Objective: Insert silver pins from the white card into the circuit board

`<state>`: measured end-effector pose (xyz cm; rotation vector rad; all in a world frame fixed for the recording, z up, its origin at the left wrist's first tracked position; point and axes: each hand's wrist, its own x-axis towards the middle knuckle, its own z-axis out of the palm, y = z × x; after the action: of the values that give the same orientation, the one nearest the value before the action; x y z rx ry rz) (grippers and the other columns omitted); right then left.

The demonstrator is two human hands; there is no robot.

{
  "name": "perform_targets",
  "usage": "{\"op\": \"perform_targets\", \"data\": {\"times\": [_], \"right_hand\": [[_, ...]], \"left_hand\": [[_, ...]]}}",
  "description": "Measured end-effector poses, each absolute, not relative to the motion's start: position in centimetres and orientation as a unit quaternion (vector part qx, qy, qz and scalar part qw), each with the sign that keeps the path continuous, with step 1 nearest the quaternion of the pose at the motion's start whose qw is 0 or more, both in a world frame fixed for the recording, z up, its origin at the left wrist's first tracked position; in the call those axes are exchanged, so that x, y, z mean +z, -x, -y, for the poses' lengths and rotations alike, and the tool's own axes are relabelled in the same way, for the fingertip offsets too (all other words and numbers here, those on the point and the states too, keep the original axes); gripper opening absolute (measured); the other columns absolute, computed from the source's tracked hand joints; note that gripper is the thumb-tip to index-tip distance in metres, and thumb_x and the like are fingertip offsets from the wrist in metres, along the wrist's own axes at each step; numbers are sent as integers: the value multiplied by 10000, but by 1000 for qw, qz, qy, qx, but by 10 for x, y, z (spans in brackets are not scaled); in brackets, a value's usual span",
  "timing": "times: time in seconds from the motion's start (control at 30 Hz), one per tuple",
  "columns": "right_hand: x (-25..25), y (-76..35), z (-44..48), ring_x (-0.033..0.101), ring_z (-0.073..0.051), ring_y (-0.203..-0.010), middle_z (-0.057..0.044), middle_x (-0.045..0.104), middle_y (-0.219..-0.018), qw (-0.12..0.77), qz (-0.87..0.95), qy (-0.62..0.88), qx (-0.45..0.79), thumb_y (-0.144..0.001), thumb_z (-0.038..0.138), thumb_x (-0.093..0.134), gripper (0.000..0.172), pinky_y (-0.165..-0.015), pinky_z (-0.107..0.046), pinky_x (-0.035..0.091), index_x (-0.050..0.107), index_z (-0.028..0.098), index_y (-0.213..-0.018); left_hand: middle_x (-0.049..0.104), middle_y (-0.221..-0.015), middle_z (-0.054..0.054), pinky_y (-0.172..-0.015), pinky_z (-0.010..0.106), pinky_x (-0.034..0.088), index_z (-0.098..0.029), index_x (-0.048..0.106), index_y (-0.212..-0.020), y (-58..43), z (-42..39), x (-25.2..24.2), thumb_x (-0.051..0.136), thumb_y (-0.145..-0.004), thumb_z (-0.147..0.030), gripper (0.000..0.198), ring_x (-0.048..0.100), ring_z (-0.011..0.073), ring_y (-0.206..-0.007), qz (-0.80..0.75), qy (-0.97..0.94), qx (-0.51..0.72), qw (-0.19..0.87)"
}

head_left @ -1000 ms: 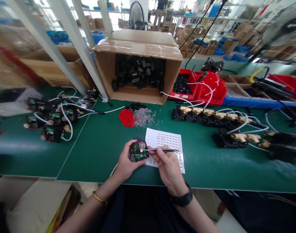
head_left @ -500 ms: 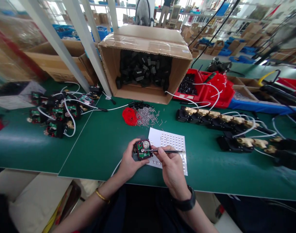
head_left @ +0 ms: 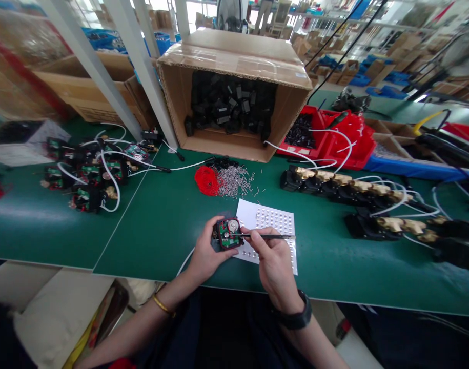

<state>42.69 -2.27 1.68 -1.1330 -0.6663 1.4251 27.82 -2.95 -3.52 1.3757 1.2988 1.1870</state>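
My left hand [head_left: 206, 252] is wrapped round a small black housing with a green circuit board [head_left: 224, 240] inside, its open face turned up. A round silver part sits at the top of the board, with a smaller silver disc below it. My right hand [head_left: 273, 256] grips slim dark tweezers [head_left: 268, 236] in a pinch, held nearly level, their tip over the board by the small disc. Whether the tip touches the disc I cannot tell. Under the right hand lies a white sheet [head_left: 246, 211] carrying rows of small silver discs.
Beyond my hands lie a pile of small screws [head_left: 234, 182] and a red coil [head_left: 206, 181]. A cardboard box [head_left: 234, 56] of black parts stands behind. Opened units [head_left: 88, 171] with white cables lie left; black units with brass fittings [head_left: 342, 179] and red bins [head_left: 314, 148] are right.
The tweezers' tip has shifted slightly on the board, and the housing sits a little higher and further right in view. Both hands keep their hold.
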Motion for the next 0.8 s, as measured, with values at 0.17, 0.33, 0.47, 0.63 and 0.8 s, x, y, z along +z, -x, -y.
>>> {"op": "perform_targets", "data": {"times": [0.17,0.33,0.47,0.63,0.8], "right_hand": [[15,-427,24,648,-210,-808,-60,718,-847,565,298,481,600,-672,352,750,231,-761,-348,481,602,186,-735],[13,-428,24,642,-215,-838,-56,714,-849,567,309,481,593,-695,340,739,213,-806,-361,461,609,181,-749],[11,-428,23,635,-221,-867,-62,711,-863,566,321,479,589,-717,339,722,198,-839,-379,442,616,178,-763],[13,-427,23,636,-235,-866,-64,706,-852,565,332,486,579,-704,363,729,227,-831,-395,452,613,175,-760],[16,-425,22,642,-221,-822,-70,713,-854,565,320,489,582,-685,378,741,255,-777,-362,470,604,175,-755]], "left_hand": [[434,-1327,107,-1082,477,300,-234,365,-1266,-278,29,-35,787,-623,-262,770,425,289,-1242,-526,-552,478,437],[448,-1316,104,-1074,486,312,-238,371,-1265,-279,29,-34,785,-615,-246,771,447,292,-1221,-529,-543,480,442],[453,-1311,104,-1072,479,318,-229,373,-1267,-280,29,-33,785,-613,-251,773,450,291,-1217,-531,-537,484,442],[458,-1312,97,-1066,473,331,-235,385,-1264,-280,30,-31,782,-610,-243,765,448,297,-1219,-529,-538,488,439],[457,-1316,100,-1066,469,333,-239,374,-1277,-279,30,-30,772,-631,-243,759,447,303,-1220,-518,-545,492,439]]}}
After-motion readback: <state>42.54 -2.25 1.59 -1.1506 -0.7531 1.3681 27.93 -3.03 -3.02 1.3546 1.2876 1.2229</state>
